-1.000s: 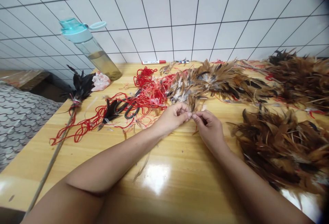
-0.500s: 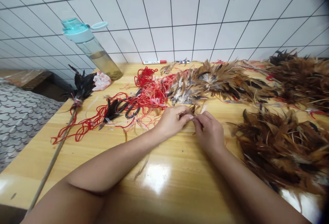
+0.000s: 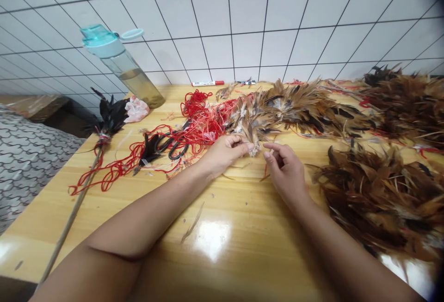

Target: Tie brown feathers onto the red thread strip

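My left hand [image 3: 225, 151] pinches the near end of a small bunch of brown feathers [image 3: 255, 138] that lies on the wooden table [image 3: 222, 237]. My right hand [image 3: 284, 168] hovers just to the right of it with its fingers curled loosely and a red thread [image 3: 265, 172] hanging below them; whether it grips the thread I cannot make out. A long string of brown and black feathers [image 3: 294, 107] runs back right from the bunch. A tangle of red thread [image 3: 201, 121] lies left of it.
Black scissors [image 3: 173, 147] lie in the thread. A teal-lidded water bottle [image 3: 121, 66] leans at the back left. A thin stick with black feathers [image 3: 104, 121] runs down the left. Feather heaps [image 3: 381, 195] fill the right side. A red marker [image 3: 208, 83] rests by the tiled wall.
My hands, which were pressed together on the feather bunch, have come apart. The right hand has drawn off to the right and loosened; the left keeps the bunch.
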### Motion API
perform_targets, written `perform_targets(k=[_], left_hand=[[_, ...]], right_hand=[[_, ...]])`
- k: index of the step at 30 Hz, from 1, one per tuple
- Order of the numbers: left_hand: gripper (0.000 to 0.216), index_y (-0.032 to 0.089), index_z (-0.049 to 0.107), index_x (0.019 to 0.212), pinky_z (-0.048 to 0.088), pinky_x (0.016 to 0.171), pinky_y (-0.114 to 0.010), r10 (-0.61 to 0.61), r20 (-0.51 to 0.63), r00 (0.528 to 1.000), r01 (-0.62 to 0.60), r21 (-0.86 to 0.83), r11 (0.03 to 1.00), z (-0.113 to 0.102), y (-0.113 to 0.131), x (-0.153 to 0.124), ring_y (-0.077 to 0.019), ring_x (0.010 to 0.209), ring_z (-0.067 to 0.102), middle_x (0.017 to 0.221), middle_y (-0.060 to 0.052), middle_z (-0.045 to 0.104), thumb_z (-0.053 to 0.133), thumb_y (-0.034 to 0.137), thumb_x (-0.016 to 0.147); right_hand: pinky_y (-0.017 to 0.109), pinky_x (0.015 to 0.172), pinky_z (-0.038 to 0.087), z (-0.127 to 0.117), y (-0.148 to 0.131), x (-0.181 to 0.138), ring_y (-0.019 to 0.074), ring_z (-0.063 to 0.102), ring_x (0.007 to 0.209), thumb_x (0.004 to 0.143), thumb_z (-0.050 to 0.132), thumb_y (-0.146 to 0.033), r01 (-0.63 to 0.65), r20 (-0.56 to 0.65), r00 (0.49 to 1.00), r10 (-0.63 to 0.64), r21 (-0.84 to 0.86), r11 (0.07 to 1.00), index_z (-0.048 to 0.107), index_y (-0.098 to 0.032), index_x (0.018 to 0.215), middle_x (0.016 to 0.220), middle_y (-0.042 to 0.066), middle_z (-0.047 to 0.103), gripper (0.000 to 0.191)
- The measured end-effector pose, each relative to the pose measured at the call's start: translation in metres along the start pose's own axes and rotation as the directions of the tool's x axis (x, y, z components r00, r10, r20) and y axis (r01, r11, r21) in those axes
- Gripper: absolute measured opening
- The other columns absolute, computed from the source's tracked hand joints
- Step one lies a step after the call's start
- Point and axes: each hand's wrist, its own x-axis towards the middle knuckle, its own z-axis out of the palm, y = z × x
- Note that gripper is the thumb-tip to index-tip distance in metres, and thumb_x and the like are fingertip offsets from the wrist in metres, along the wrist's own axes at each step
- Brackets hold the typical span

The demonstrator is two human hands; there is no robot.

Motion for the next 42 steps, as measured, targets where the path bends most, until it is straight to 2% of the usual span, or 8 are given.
perform_targets(k=[7,19,27,31,33,36,39,42], left_hand=[[0.027,0.011,0.060,0.067,0.036,0.061,-0.021,0.006,0.065,0.998,-0.013,0.104,0.995,0.001,0.002,-0.002,-0.0071,0.061,0.047,0.064,0.002,0.055,0.072,0.035,0.069],[0.036,0.012,0.054,0.072,0.036,0.054,-0.021,-0.009,0.119,0.993,-0.005,0.123,0.992,0.009,-0.002,-0.005,-0.0065,0.055,0.046,0.064,0.001,0.054,0.070,0.045,0.071],[0.021,0.013,0.053,0.072,0.037,0.064,-0.023,0.101,0.197,0.975,-0.152,0.264,0.953,0.005,-0.005,-0.003,-0.0095,0.065,0.047,0.067,0.002,0.050,0.062,0.031,0.078],[0.017,0.013,0.055,0.074,0.038,0.066,-0.024,0.124,0.160,0.979,-0.173,0.348,0.921,0.006,-0.004,-0.005,-0.0115,0.069,0.049,0.071,0.000,0.054,0.063,0.028,0.078],[0.020,0.013,0.056,0.073,0.037,0.064,-0.023,0.116,0.126,0.985,-0.147,0.282,0.948,0.007,-0.004,-0.006,-0.0109,0.068,0.049,0.069,0.000,0.054,0.066,0.030,0.076],[0.030,0.014,0.052,0.070,0.033,0.056,-0.022,0.029,0.073,0.997,-0.031,0.028,0.999,0.007,-0.003,-0.006,-0.0069,0.056,0.043,0.062,0.003,0.051,0.070,0.037,0.073],[0.036,0.013,0.050,0.068,0.030,0.051,-0.020,-0.071,0.042,0.997,0.078,-0.180,0.981,0.007,-0.003,-0.004,-0.0048,0.050,0.042,0.059,0.003,0.051,0.075,0.038,0.068],[0.037,0.012,0.050,0.066,0.033,0.051,-0.019,-0.140,0.061,0.988,0.151,-0.265,0.952,0.007,-0.004,-0.003,-0.0049,0.051,0.046,0.058,0.002,0.054,0.079,0.035,0.064]], right_hand=[[0.027,0.060,0.041,0.002,0.001,0.001,0.0134,0.049,0.062,0.086,0.055,-0.027,0.003,0.070,0.997,-0.010,0.098,0.995,0.068,-0.018,0.086,0.069,0.001,0.054,0.016],[0.025,0.060,0.038,0.005,0.001,-0.006,0.0135,0.051,0.064,0.087,0.053,-0.019,0.113,0.119,0.988,-0.098,-0.127,0.985,0.066,-0.019,0.077,0.070,0.001,0.052,0.017],[0.026,0.061,0.037,0.005,-0.002,-0.009,0.0144,0.052,0.066,0.089,0.052,-0.022,0.105,0.213,0.976,-0.054,-0.232,0.967,0.065,-0.019,0.076,0.071,0.002,0.051,0.018],[0.026,0.059,0.036,0.005,-0.003,-0.009,0.0142,0.052,0.065,0.088,0.053,-0.024,0.091,0.225,0.974,-0.032,-0.258,0.962,0.066,-0.019,0.075,0.071,0.002,0.051,0.019],[0.026,0.060,0.037,0.006,-0.003,-0.009,0.0145,0.053,0.066,0.088,0.053,-0.024,0.087,0.223,0.974,-0.030,-0.249,0.965,0.067,-0.020,0.078,0.072,0.002,0.052,0.018],[0.026,0.061,0.038,0.006,-0.002,-0.008,0.0148,0.054,0.068,0.088,0.054,-0.025,0.065,0.194,0.981,-0.028,-0.187,0.980,0.069,-0.021,0.086,0.074,0.002,0.056,0.016],[0.026,0.061,0.039,0.005,-0.002,-0.007,0.0144,0.055,0.067,0.087,0.056,-0.024,0.046,0.171,0.985,-0.023,-0.129,0.991,0.070,-0.022,0.088,0.074,0.002,0.057,0.015],[0.025,0.060,0.038,0.005,-0.002,-0.007,0.0134,0.054,0.065,0.086,0.057,-0.023,0.048,0.176,0.984,-0.026,-0.123,0.991,0.070,-0.022,0.086,0.072,0.001,0.056,0.013]])
